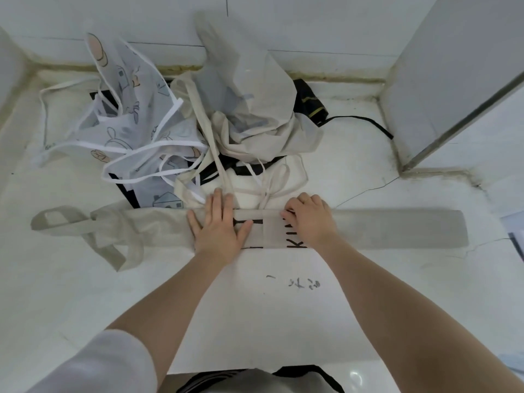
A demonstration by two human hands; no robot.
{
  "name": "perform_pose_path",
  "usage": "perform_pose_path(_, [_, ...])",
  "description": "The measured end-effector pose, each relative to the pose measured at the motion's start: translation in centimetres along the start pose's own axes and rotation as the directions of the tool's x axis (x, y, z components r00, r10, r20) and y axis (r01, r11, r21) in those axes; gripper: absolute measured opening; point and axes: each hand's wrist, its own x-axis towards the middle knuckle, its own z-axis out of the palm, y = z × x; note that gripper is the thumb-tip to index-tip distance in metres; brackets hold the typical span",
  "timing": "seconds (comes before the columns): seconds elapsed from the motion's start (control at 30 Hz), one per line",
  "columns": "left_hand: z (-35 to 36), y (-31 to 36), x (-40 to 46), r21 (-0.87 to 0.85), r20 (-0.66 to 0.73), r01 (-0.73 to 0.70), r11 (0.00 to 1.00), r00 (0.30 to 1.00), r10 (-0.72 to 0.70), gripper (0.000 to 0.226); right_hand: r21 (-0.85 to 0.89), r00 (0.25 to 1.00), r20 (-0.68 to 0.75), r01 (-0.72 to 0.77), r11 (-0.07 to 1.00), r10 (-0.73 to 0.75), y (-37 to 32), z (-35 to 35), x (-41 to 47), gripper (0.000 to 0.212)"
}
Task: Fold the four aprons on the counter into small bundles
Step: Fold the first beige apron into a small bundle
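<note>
Apron in work: the long grey-beige cloth apron folded into a narrow band [368, 228] lies flat on the white marble counter [283, 307], straight ahead of you and nearer than the heap.
Long axis: the band runs left to right across your view; its right end is rounded, and its left end breaks into loose grey-beige straps and a loop [56, 219].
Lettering: black printed letters show on the band between and under your hands; you cannot read the whole word.
Your left hand [218, 225]: it lies palm down on the middle of the band, fingers straight and spread, tips reaching past the far edge onto the cream cloth behind, thumb pointing right along the band.
Your right hand [310, 219]: it rests on the band just right of the left one, fingers curled with the tips at the band's far edge; whether they pinch the cloth cannot be told. There is a ring on one finger.
Gap between hands: a short stretch of band, crossed by the left thumb.
Heap behind: touching the band's far edge lies a cream cloth apron with thin ties [255, 191]; on it sits a crumpled beige cloth apron [255, 123]; to the left lies a sheer white apron with cartoon prints and white binding [133, 123].
Under the heap: a black cloth with gold marks [309, 103] shows at the right, its black strap [365, 121] trailing over the counter.
Surroundings: white tiled wall [312, 29] at the back, a white panel [439, 66] standing at the right.
</note>
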Motion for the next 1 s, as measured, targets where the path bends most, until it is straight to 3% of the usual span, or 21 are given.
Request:
perform_pose_path(0.1, [-0.3, 0.1, 0.3, 0.048, 0.056, 0.027, 0.998, 0.998, -0.03, 0.079, -0.016, 0.998, 0.004, -0.057, 0.998, 0.057, 3.5, -0.2, -1.1, 0.031])
perform_pose_path(0.23, [-0.5, 0.2, 0.4, 0.122, 0.062, 0.036, 0.992, 0.997, -0.043, 0.083, -0.011, 0.971, -0.156, -0.184, 0.983, 0.18, 8.8, -0.5, -3.2, 0.029])
perform_pose_path(0.37, [-0.7, 1.5, 0.0, 0.161, 0.02, 0.081, 0.984, 0.996, -0.086, 0.072, -0.098, 0.96, -0.063, -0.279, 0.955, 0.274, 13.1, -1.4, -4.5, 0.035])
perform_pose_path(0.43, [-0.9, 4.1, -0.3, 0.242, -0.138, -0.052, 0.969, 0.987, 0.088, 0.07, -0.091, 0.968, -0.062, -0.247, 0.965, 0.242, 13.8, -1.5, -4.3, 0.037])
perform_pose_path(0.5, [-0.6, 7.6, -0.3, 0.3, -0.255, -0.275, 0.914, 0.9, 0.354, 0.07, -0.078, 0.974, -0.05, -0.223, 0.972, 0.22, 13.6, -1.7, -3.8, 0.039])
perform_pose_path(0.6, [0.7, 14.4, 0.0, 0.172, -0.176, -0.541, 0.823, 0.805, 0.566, 0.053, -0.105, 0.981, -0.03, -0.194, 0.975, 0.192, 13.5, -2.0, -3.4, 0.041])
perform_pose_path(0.67, [1.9, 18.1, 0.1, 0.005, -0.078, -0.545, 0.838, 0.835, 0.544, 0.039, -0.113, 0.986, -0.016, -0.167, 0.979, 0.166, 14.0, -2.0, -3.5, 0.04])
perform_pose_path(0.73, [3.3, 19.7, 0.2, -0.066, -0.003, -0.5, 0.863, 0.865, 0.501, 0.047, -0.098, 0.992, -0.004, -0.122, 0.988, 0.123, 14.5, -2.0, -3.5, 0.038])
perform_pose_path(0.87, [5.7, 19.8, 0.5, -0.031, -0.101, -0.497, 0.867, 0.865, 0.492, 0.038, 0.05, 0.997, -0.073, -0.036, 0.998, 0.04, 16.6, -1.8, -4.0, 0.034])
perform_pose_path(1.0, [6.0, 19.9, 0.4, 0.015, -0.156, -0.49, 0.872, 0.86, 0.486, 0.039, 0.061, 0.983, -0.157, -0.089, 0.994, 0.098, 20.4, -2.2, -5.3, 0.037])
